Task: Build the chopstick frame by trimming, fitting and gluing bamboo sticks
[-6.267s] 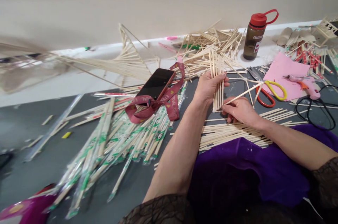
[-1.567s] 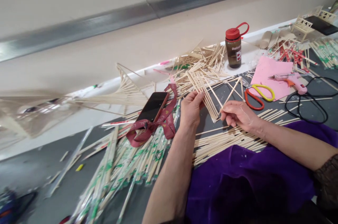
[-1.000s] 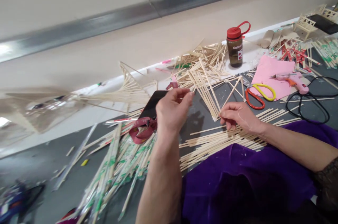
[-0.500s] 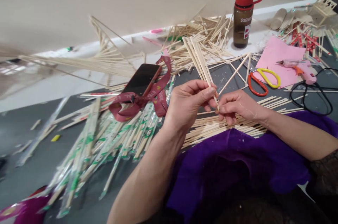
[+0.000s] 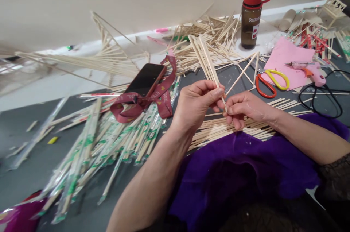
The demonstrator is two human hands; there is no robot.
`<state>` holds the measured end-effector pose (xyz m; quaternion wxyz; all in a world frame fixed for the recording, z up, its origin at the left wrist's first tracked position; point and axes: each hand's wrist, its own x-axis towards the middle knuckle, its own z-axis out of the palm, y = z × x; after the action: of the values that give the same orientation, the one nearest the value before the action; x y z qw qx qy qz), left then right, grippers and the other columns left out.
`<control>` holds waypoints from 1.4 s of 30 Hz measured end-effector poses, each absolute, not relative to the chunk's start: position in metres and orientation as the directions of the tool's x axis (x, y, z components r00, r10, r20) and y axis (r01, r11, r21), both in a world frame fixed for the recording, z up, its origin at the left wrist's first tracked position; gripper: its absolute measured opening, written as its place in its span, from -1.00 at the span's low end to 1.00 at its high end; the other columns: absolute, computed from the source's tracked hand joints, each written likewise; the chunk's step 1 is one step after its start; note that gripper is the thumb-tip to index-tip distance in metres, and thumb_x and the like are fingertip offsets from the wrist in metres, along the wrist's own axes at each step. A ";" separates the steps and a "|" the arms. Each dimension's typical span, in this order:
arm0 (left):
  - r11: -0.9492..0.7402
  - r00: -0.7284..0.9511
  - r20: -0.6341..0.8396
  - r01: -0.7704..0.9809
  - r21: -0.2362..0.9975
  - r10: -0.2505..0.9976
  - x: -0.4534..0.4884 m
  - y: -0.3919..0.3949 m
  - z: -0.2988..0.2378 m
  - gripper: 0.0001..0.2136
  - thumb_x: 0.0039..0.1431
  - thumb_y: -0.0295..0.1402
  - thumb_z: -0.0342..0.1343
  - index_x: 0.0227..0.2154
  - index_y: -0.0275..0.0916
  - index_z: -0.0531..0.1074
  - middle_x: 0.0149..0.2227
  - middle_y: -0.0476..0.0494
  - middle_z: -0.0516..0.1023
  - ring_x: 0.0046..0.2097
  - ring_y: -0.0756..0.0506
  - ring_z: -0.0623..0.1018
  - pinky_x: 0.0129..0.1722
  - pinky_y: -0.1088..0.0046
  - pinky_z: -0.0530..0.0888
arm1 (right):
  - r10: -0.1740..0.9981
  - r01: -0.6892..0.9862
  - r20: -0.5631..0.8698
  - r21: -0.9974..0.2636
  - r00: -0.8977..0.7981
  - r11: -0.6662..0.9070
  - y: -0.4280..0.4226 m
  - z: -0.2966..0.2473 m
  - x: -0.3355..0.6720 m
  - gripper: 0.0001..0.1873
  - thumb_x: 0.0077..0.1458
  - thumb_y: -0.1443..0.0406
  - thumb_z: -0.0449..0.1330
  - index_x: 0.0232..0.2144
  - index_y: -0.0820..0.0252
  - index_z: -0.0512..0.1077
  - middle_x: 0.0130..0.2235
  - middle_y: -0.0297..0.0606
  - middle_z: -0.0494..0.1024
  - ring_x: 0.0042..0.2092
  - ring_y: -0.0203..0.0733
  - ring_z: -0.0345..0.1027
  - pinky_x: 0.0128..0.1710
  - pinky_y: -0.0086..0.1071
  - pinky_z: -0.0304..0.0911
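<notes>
My left hand [image 5: 197, 103] and my right hand [image 5: 243, 108] meet over the grey table, both pinched on the near corner of a frame of wooden sticks [image 5: 207, 58]. The frame is a flat row of sticks glued side by side, with further sticks branching off as a triangle [image 5: 244, 71] toward the right. It leans away from me, its far end over a pile of loose sticks [image 5: 207, 33]. Beneath my hands a row of bare sticks [image 5: 232, 130] lies along the edge of a purple cloth [image 5: 246, 173].
Wrapped chopsticks [image 5: 115, 144] are spread at the left, beside a dark phone [image 5: 144, 78] with a maroon lanyard [image 5: 153, 99]. A brown bottle with a red cap [image 5: 252, 15], red and yellow scissors [image 5: 270, 84], a pink glue gun [image 5: 311, 71] and its black cord [image 5: 319, 100] lie at the right.
My left hand let go of the frame's upper part, swung left, then came back and pinched its near corner beside my right hand. The view tilted down.
</notes>
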<state>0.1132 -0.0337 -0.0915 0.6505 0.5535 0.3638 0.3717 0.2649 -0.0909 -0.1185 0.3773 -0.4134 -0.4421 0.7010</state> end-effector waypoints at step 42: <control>0.204 0.713 -0.296 0.215 0.955 0.636 0.096 -0.032 -0.079 -0.80 -0.20 -0.32 0.38 -0.56 -0.28 0.49 -0.72 0.01 0.42 -0.70 0.07 0.39 -0.72 0.64 0.27 | 0.967 -0.039 0.169 -0.983 0.191 0.180 -0.096 -0.078 0.282 -0.89 -0.02 0.31 0.11 -0.51 0.23 0.40 -0.54 -0.40 0.47 -0.67 -0.51 0.19 -0.73 -0.57 0.02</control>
<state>0.0964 -0.0318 -0.0789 0.6938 0.6123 0.3473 0.1519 0.2819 -0.0958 -0.0783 0.6006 -0.4844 -0.4788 0.4188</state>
